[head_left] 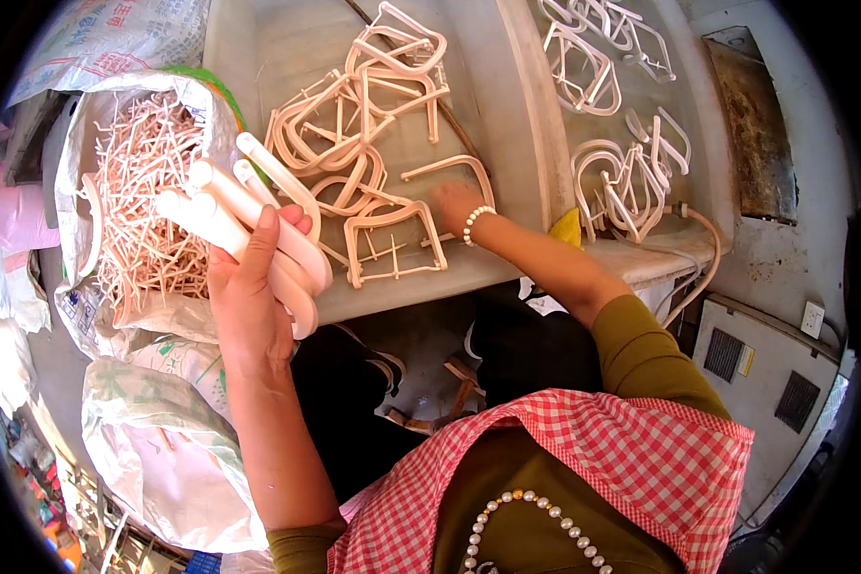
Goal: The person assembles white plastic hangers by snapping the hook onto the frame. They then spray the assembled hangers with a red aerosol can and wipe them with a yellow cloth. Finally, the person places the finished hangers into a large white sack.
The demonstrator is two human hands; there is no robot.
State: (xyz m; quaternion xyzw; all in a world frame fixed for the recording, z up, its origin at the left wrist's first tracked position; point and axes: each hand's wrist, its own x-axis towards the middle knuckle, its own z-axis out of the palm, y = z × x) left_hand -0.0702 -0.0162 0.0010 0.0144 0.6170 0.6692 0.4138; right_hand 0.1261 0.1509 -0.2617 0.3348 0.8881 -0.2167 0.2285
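Observation:
My left hand (249, 277) is closed round a bunch of pale pink, curved plastic handles (222, 206), their straight ends sticking up and their bends hanging by the palm. Over the grey tray (507, 163), my right hand (457, 206) is beside a loose curved pink handle (464, 163); its fingers are blurred, so whether it grips anything is unclear. Moulded pink frames (359, 124), joined by thin strips, lie tangled in the tray. Nearest my side, one squarish frame (392, 244) with thin inner bars rests at the tray's front edge.
On the left stands a woven sack (72, 201) full of thin pink scraps (153, 191), with another pale sack (163, 440) below. More pink frames (622, 191) lie in a second compartment on the right. A hose (713, 258) and a grey metal box (765, 383) are beyond it.

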